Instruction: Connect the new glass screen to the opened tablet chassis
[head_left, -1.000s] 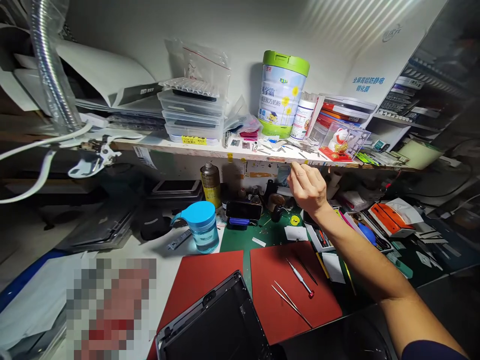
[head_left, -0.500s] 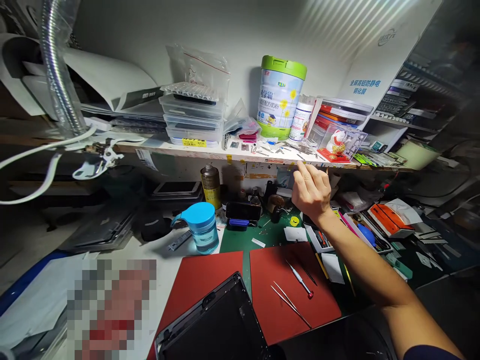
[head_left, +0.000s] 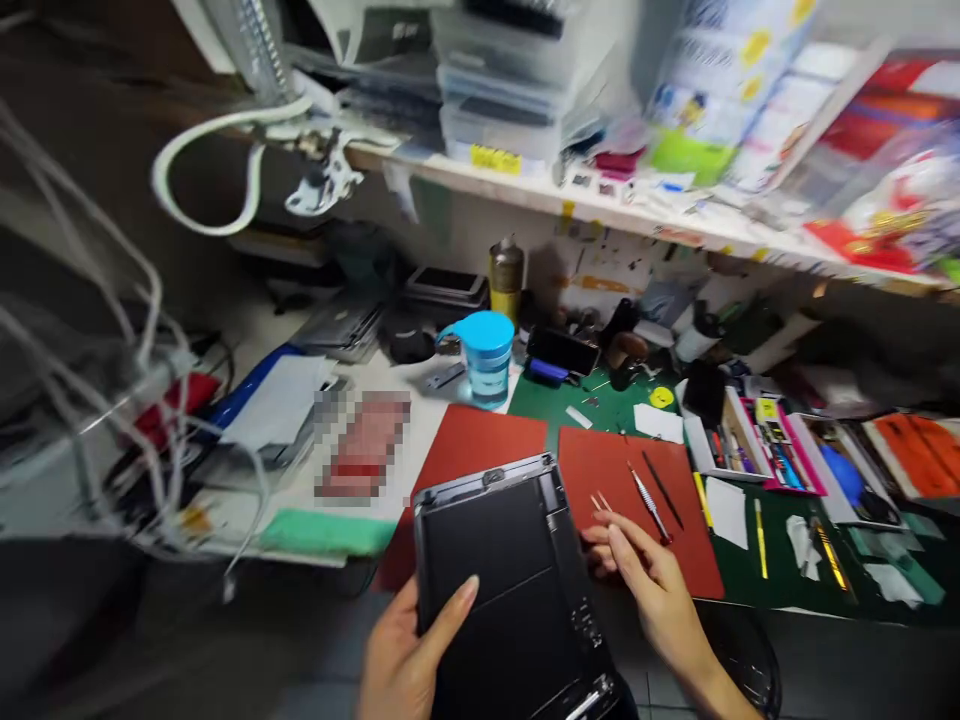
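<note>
A dark tablet shell (head_left: 517,590) lies open side up at the desk's near edge, partly over a red mat (head_left: 480,445). My left hand (head_left: 409,655) grips its left edge, thumb resting on the inner face. My right hand (head_left: 649,585) is just right of the shell on a second red mat (head_left: 626,455). Its thumb and fingers are pinched on thin metal tweezers (head_left: 598,499), whose tips poke out beyond the fingertips. A red-tipped screwdriver (head_left: 649,506) and a black pick (head_left: 663,490) lie just beyond that hand.
A blue-lidded cup (head_left: 486,358), a yellow bottle (head_left: 506,275) and a phone on a stand (head_left: 562,352) stand behind the mats. A parts tray (head_left: 750,440) sits to the right on the green cutting mat (head_left: 622,400). Cables (head_left: 112,400) crowd the left, and a cluttered shelf (head_left: 600,212) runs overhead.
My right hand dropped from the shelf edge to the tweezers on the red mat. The view tilted down, and my left hand came into sight on the tablet shell.
</note>
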